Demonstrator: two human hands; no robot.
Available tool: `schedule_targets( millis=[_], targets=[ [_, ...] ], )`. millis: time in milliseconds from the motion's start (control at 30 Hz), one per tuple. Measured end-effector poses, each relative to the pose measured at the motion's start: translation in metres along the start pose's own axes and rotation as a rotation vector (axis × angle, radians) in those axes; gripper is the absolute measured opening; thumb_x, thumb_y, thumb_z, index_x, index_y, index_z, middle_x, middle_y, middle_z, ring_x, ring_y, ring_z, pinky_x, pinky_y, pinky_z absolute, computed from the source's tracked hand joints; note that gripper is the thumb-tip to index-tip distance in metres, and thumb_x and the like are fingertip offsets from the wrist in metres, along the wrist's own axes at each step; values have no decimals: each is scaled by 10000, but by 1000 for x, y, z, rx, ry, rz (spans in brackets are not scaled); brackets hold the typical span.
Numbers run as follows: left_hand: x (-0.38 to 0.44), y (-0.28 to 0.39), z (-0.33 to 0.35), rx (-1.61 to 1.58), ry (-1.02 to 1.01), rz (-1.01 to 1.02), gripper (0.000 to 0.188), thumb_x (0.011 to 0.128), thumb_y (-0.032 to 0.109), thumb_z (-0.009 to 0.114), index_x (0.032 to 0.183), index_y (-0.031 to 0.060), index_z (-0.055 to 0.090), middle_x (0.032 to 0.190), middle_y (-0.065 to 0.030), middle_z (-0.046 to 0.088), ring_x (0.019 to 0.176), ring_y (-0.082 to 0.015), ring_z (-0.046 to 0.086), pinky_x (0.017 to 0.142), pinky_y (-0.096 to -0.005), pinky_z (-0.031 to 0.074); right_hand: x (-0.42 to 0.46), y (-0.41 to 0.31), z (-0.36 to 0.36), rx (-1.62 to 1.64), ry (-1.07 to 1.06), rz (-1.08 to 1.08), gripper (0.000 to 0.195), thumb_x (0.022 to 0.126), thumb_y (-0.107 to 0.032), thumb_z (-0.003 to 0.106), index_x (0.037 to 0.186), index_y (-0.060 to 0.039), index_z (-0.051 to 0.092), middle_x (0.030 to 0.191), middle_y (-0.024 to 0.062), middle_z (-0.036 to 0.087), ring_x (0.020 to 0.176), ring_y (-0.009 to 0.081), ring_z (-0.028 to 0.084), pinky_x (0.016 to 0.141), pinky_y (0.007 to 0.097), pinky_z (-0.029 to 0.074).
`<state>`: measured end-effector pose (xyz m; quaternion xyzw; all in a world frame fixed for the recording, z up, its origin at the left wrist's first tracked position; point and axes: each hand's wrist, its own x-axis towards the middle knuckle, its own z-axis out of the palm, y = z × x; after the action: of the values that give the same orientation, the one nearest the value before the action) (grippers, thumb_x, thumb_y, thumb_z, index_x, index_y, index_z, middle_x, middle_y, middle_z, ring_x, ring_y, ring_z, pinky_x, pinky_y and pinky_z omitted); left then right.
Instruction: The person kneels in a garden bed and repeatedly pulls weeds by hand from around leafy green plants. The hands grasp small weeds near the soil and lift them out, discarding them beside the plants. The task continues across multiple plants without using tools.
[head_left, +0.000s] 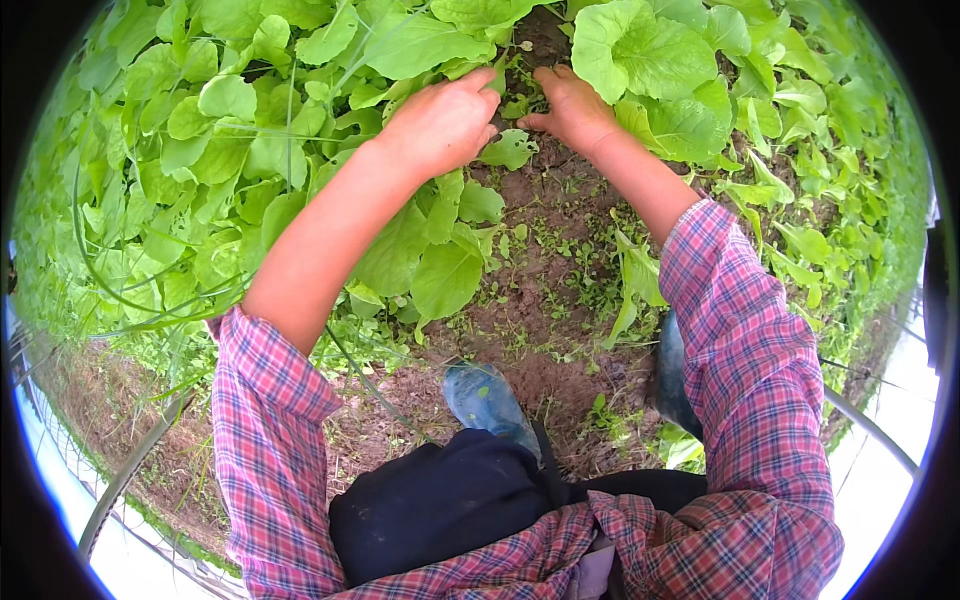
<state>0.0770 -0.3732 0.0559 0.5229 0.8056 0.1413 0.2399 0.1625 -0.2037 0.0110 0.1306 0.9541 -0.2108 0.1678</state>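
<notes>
Among broad leafy green plants (424, 41), my left hand (450, 116) is bent with curled fingers beside a low leaf (511, 148). Its fingertips are turned away, so whatever lies under them is hidden. My right hand (576, 111) reaches down opposite it, thumb and fingers apart, with nothing visible between them. Small weeds (523, 82) grow in the soil gap between the two hands. A large wavy leaf (660, 56) overhangs the right hand.
Brown soil (525, 195) with scattered seedlings runs toward my blue rubber boots (487, 397). Long grass blades (82, 225) arch over the left plants. Curved pipes (127, 472) stand at the left edge. A drooping leafy plant (634, 274) grows near my right forearm.
</notes>
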Motion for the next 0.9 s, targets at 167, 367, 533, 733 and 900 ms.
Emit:
schedule_targets(
  millis=[167, 367, 533, 733, 900],
  targets=[
    [7, 9, -5, -26, -2, 4, 319, 801, 159, 593, 1060, -20, 544, 1301, -144, 435, 1013, -336, 550, 862, -398, 466, 5, 11, 3, 218, 148, 137, 387, 786, -236, 660, 1093, -44, 522, 885, 125, 589, 815, 241, 608, 680, 358, 483],
    [6, 8, -4, -25, 5, -17, 340, 808, 175, 591, 1084, -17, 536, 1307, -140, 431, 1037, -326, 541, 877, -394, 458, 25, 10, 2, 824, 152, 375, 298, 829, -100, 603, 1098, -9, 513, 729, 70, 618, 521, 115, 572, 462, 253, 462],
    [3, 9, -6, -39, -6, -25, 339, 810, 182, 592, 1078, -18, 534, 1301, -145, 433, 1033, -329, 541, 875, -391, 460, 54, -19, -9, 673, 219, 299, 211, 785, -32, 575, 989, 22, 579, 656, 108, 631, 481, 142, 599, 431, 268, 477],
    [8, 17, -5, -56, -16, -16, 340, 797, 182, 609, 1070, -4, 529, 1301, -170, 418, 1025, -341, 546, 858, -394, 473, 28, 13, -12, 1071, 49, 381, 198, 848, -119, 573, 980, 28, 572, 627, 60, 577, 471, 123, 543, 401, 253, 420],
    [-1, 41, -12, -16, 131, 183, 308, 774, 170, 629, 1039, 37, 544, 1204, -130, 500, 1000, -286, 556, 833, -364, 493, -140, 25, -101, 750, -290, 127, 114, 853, -40, 531, 965, -58, 541, 712, 8, 574, 524, 70, 543, 420, 181, 410]
  ],
)
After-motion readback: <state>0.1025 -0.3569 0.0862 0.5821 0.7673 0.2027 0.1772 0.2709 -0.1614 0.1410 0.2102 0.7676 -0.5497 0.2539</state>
